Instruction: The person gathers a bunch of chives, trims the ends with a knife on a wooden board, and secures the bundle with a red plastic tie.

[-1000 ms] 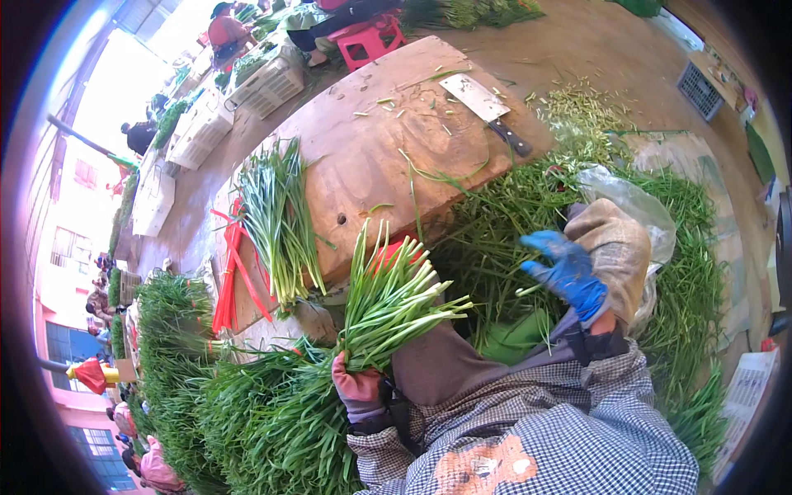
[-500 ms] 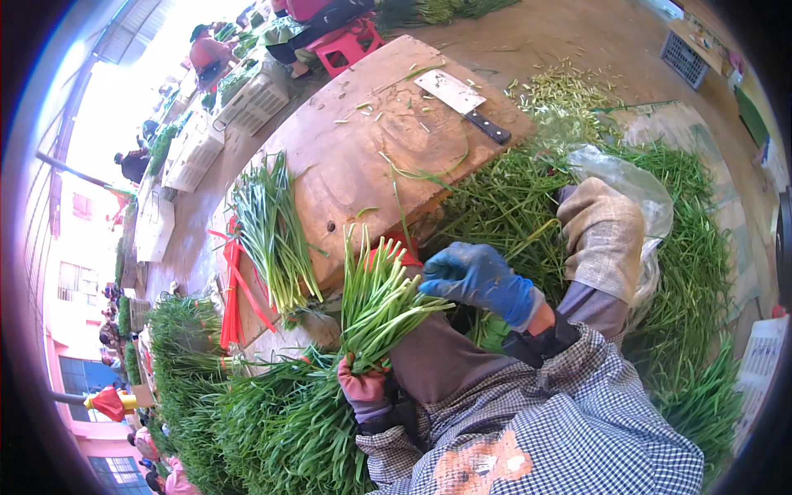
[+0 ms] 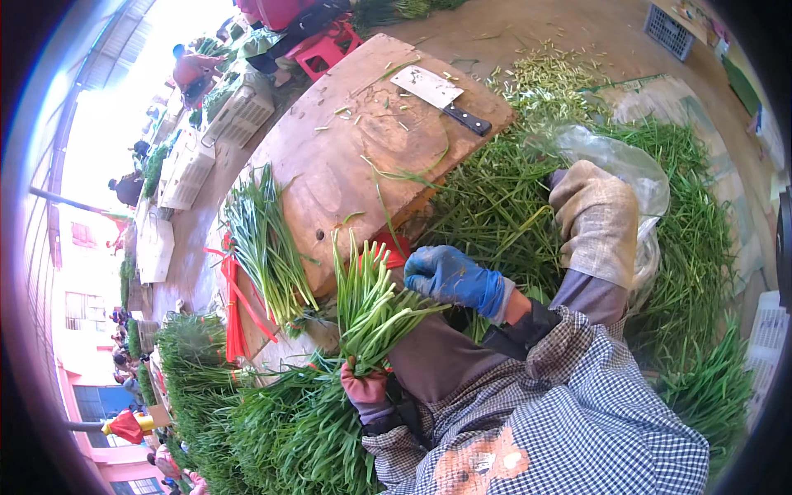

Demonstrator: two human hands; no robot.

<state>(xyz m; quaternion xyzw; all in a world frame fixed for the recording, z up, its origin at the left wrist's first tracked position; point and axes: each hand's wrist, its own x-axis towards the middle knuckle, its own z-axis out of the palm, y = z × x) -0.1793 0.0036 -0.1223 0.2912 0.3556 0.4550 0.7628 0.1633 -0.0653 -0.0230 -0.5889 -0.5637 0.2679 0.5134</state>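
Observation:
My left hand [image 3: 367, 385], in a pinkish-red glove, grips a bunch of garlic chives [image 3: 369, 318] over my thigh, its pale stalk ends fanned upward. Beside those ends is my right hand [image 3: 462, 280] in a blue rubber glove, its fingers curled in; whatever they may pinch is hidden. Another chive bunch [image 3: 268, 243] lies across the left edge of the wooden board [image 3: 330, 177]. A cleaver [image 3: 441, 96] with a black handle rests at the board's far right. Red ties [image 3: 237, 305] hang at its left side.
Loose chives [image 3: 503, 223] are heaped right of the board, around my leg and a clear plastic bag [image 3: 639, 177]. More chives [image 3: 301, 429] pile up at lower left. Trimmed ends [image 3: 553, 78] litter the floor. White crates [image 3: 239, 111], a pink stool [image 3: 326, 51] and other people are farther off.
My right hand has shifted slightly left beside the stalk ends, fingers still curled. The left hand keeps its grip on the bunch. The whole view has shifted a little.

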